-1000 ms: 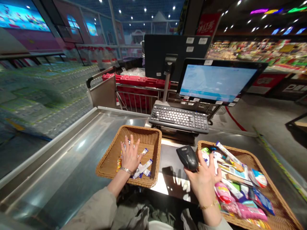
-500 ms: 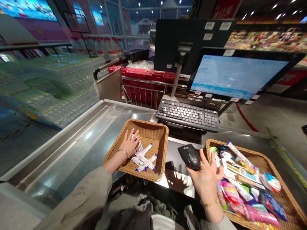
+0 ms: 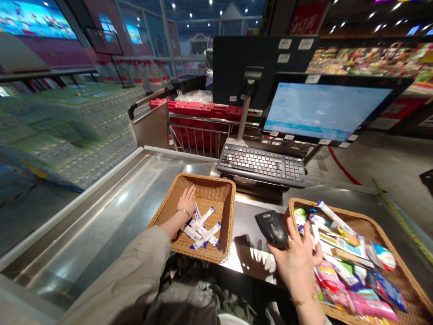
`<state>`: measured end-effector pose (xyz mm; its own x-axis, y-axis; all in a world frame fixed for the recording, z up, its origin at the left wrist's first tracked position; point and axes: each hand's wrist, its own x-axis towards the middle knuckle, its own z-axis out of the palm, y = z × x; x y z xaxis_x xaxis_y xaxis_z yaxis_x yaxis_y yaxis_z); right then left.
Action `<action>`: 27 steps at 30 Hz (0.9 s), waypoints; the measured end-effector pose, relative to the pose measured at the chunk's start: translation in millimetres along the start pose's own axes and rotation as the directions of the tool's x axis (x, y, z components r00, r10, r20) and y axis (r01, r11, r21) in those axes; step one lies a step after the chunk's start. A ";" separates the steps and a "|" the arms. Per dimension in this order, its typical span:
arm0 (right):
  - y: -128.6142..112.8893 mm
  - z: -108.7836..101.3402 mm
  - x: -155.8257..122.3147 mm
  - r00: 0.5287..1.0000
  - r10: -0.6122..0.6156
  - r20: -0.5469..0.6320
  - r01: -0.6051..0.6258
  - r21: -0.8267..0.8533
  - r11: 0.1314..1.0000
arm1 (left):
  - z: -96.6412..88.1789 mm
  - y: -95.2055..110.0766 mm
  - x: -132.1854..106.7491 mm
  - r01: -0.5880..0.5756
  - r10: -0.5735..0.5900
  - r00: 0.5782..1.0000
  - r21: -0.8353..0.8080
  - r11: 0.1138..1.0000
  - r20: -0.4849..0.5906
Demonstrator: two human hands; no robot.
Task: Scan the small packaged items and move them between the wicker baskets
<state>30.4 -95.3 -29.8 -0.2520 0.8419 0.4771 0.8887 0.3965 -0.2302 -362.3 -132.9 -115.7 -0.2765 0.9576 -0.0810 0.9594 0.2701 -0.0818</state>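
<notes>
My left hand (image 3: 187, 201) reaches into the left wicker basket (image 3: 233, 216), fingers stretched out close together near its far left inner wall. Whether anything lies beneath the fingers is hidden. Several slim white-and-purple snack sticks (image 3: 206, 236) lie crossed on the basket floor, right of and below my hand. Between the two baskets, my right hand (image 3: 297, 255) grips a black barcode scanner (image 3: 272, 228) at its near end, with some fingers spread away from it. The scanner is raised above the metal counter and casts a shadow.
A second wicker basket (image 3: 377, 221) full of mixed packaged goods stands just right of my right hand. Behind the baskets are a black keyboard (image 3: 262, 163), a lit monitor (image 3: 324, 110) and a shopping cart (image 3: 199, 135). The metal counter (image 3: 111, 212) extends leftward.
My left hand has shifted toward the basket's far wall, and its fingers have drawn closer together. My right hand and the scanner have moved slightly right and down. The view has shifted a little.
</notes>
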 end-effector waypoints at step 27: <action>9.4 -1.5 3.6 0.999 0.039 -0.009 -0.039 -0.006 0.999 | -31.8 21.0 17.3 0.107 -0.123 0.991 -0.220 0.970 -0.060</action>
<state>38.3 -89.0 -28.9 -0.2136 0.8534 0.4755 0.9000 0.3612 -0.2439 -345.2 -107.5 -87.2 -0.3889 0.9212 -0.0104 0.9129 0.3868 0.1306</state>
